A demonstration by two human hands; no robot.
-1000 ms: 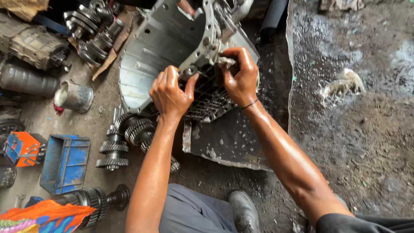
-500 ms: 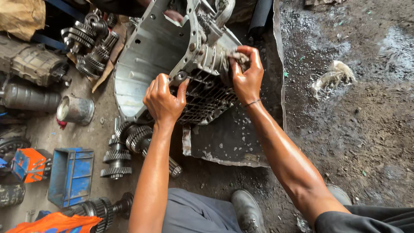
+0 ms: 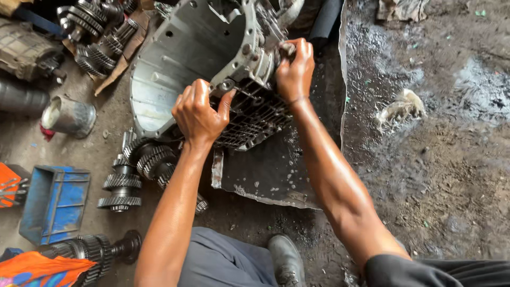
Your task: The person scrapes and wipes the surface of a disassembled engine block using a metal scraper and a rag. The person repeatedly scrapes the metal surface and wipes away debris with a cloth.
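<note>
A large grey metal gearbox housing (image 3: 180,69) lies tilted on a dark metal sheet (image 3: 276,170) on the ground. My left hand (image 3: 199,112) grips the housing's lower rim next to a bolt boss, fingers curled over its ribbed underside. My right hand (image 3: 295,69) is closed around the housing's right edge, near a small metal part at the top. Both forearms reach forward from the bottom of the view.
Gear shafts (image 3: 127,175) lie left of the housing, more gear clusters (image 3: 93,32) at the top left. A blue plastic tray (image 3: 53,202), a metal can (image 3: 69,114) and an orange cloth (image 3: 37,268) sit at the left. My shoe (image 3: 287,260) is below. Wet muddy ground (image 3: 435,133) spreads right.
Both hands have stayed on the housing, shifting slightly along its rim. The housing has tipped a little, and the view has moved closer.
</note>
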